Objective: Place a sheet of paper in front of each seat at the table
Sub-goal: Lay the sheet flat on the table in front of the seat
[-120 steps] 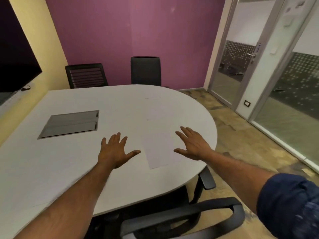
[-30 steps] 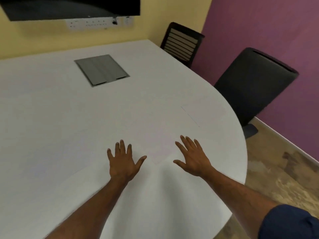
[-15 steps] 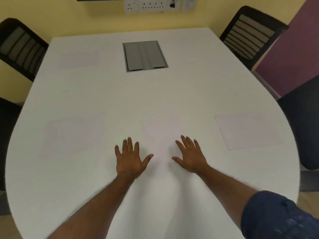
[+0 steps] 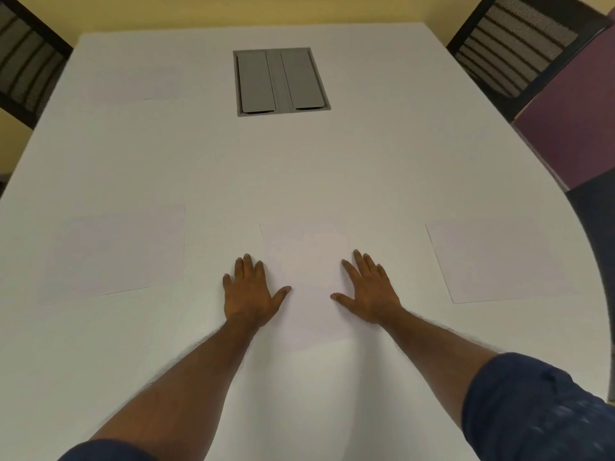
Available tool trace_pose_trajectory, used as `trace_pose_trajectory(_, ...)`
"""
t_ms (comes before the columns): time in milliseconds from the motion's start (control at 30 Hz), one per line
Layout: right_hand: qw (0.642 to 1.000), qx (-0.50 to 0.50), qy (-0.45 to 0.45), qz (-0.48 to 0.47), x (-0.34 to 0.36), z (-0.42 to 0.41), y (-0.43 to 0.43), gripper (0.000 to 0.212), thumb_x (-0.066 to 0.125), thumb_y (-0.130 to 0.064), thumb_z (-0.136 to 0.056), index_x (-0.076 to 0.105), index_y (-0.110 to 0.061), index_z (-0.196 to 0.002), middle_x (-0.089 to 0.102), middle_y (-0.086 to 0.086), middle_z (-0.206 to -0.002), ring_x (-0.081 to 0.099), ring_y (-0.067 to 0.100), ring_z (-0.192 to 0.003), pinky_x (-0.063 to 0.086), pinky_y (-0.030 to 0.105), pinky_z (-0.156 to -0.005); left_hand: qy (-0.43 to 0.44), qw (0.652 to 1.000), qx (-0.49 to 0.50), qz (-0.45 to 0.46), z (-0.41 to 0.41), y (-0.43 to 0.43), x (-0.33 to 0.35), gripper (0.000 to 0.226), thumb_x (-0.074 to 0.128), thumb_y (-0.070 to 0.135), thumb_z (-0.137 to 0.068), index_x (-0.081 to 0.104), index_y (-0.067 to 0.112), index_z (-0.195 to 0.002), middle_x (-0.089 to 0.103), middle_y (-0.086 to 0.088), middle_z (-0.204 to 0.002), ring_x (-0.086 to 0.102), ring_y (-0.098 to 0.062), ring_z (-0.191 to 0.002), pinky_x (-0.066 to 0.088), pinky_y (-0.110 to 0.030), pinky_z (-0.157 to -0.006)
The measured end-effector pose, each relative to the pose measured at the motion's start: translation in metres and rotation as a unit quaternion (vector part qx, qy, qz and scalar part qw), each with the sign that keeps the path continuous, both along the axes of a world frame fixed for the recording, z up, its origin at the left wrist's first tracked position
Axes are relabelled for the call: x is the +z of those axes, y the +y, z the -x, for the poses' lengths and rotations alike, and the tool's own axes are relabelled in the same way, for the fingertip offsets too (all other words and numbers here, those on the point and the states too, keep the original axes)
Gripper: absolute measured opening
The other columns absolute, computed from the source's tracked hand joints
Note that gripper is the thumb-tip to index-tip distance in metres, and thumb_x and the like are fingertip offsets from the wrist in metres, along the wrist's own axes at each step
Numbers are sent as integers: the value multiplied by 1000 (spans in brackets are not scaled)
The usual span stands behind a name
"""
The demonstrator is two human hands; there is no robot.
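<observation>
While the person leans over the table (image 4: 299, 168), a sheet (image 4: 307, 281) lies flat at the near edge, straight ahead of them. Both hands rest palm down on either side of it. The left hand (image 4: 251, 296) sits at the sheet's left edge, fingers held close together and thumb stretched onto the paper. The right hand (image 4: 371, 291) lies over its right edge, fingers slightly spread, thumb pointing inward. Neither hand grips anything. A second sheet (image 4: 114, 251) lies well apart to the left, and a third sheet (image 4: 502, 259) to the right near the table's curved edge. A fourth sheet (image 4: 133, 83), faint, shows at the far left. Beyond, a grey hatch (image 4: 283, 81) is set into the tabletop. One chair (image 4: 25, 58) stands at the far left corner, another chair (image 4: 519, 44) at the far right. Blue sleeves (image 4: 535, 407) cover the upper arms.
</observation>
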State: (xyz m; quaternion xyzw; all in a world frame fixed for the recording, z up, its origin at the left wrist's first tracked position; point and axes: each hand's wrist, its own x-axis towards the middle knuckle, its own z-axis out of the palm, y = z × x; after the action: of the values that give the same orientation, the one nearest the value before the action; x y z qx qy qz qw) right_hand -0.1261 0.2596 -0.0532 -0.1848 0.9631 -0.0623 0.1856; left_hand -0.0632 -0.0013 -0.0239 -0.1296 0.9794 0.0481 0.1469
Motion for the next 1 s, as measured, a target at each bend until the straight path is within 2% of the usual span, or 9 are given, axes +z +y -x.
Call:
trace_pose_trajectory(167, 1000, -14, 3, 24, -6, -1, -2, 88, 37, -72, -91, 7, -25, -158, -10, 5, -167, -10, 25, -154, 2, 46, -124, 5, 999, 31, -20, 11, 1, -8, 98, 31, 79, -85, 23, 7, -151, 13, -17, -162, 10, -31, -150, 24, -49, -116)
trace_pose_trajectory(367, 999, -30, 2, 34, -6, 0, -4, 89, 40, -73, -89, 11, -26, -158, -6, 5, -167, -7, 25, -154, 4, 47, -124, 32, 988, 102, -111, 21, 10, -11, 85, 54, 62, -86, 29, 11, -149, 14, -21, -160, 10, -34, -149, 16, -51, -118)
trace_pose_trajectory(500, 999, -34, -6, 34, -5, 1, -4, 89, 40, -74, -88, 11, -27, -158, -7, 4, -167, -7, 24, -154, 4, 47, -124, 65, 962, 197, -179, 33, 18, -10, 73, 64, 56, -83, 44, 14, -140, 18, -16, -158, 13, -31, -148, 17, -49, -115)
trace_pose_trajectory(700, 998, -40, -6, 48, -4, -2, -5, 88, 41, -72, -89, 12, -26, -158, -7, 4, -167, -8, 24, -154, 2, 47, -124, 40, 928, 286, -233, 51, 19, -4, 60, 66, 58, -80, 61, 17, -125, 31, -7, -147, 31, -28, -136, 30, -48, -107)
trace_pose_trajectory(800, 998, -43, -11, 49, -3, -2, -6, 88, 42, -71, -89, 13, -26, -158, -7, 4, -167, -9, 24, -154, 3, 47, -124, 57, 910, 306, -273, 52, 19, -1, 56, 71, 51, -79, 59, 17, -121, 42, -9, -135, 47, -29, -124, 38, -45, -101)
trace_pose_trajectory(900, 998, -46, -17, 49, -2, -2, -6, 88, 43, -71, -89, 12, -26, -158, -8, 3, -167, -9, 23, -154, 3, 47, -124, 90, 863, 318, -383, 47, 17, 0, 51, 76, 36, -80, 54, 15, -121, 55, -10, -128, 58, -25, -104, 48, -36, -91)
trace_pose_trajectory(1000, 998, -46, -19, 49, -1, -3, -7, 88, 43, -71, -89, 11, -27, -158, -9, 3, -167, -10, 23, -154, 3, 47, -124, 115, 845, 311, -420, 41, 14, 4, 52, 74, 19, -82, 47, 16, -126, 62, -13, -123, 64, -29, -102, 52, -36, -88)
